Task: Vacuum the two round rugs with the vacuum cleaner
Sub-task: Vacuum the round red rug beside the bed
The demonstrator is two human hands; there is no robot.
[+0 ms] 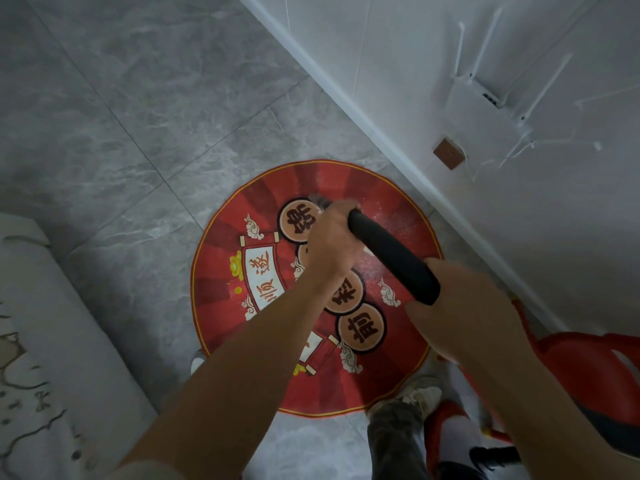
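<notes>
- Right now the left hand curls its fingers round the far end of the black wand, and the right hand grips the near end; both are closed firmly on it
- Only 1 round rug shows, red with a gold border, lying flat on the grey tile floor just beside the white baseboard; the 2nd rug is out of view
- The nozzle is hidden behind the left hand (a grey blur pokes out past the knuckles, too vague to name); I cannot tell whether it touches the pile
- Risk 1: the rug looks thin and light; strong suction or a hard forward push could lift it, bunch it, or slide it against the baseboard
- Risk 2: pale dust lies on the rug's wall side, around the wand; strokes kept to the centre would probably miss it
- Risk 3: the red vacuum body sits low at the person's right, near a shoe at the rug's near edge; a blind step back could catch on the machine, and the patch under the shoe would go uncleaned
- Risk 4: a router hangs on the wall with thin cables trailing; a high swing of the wand might snag them
</notes>
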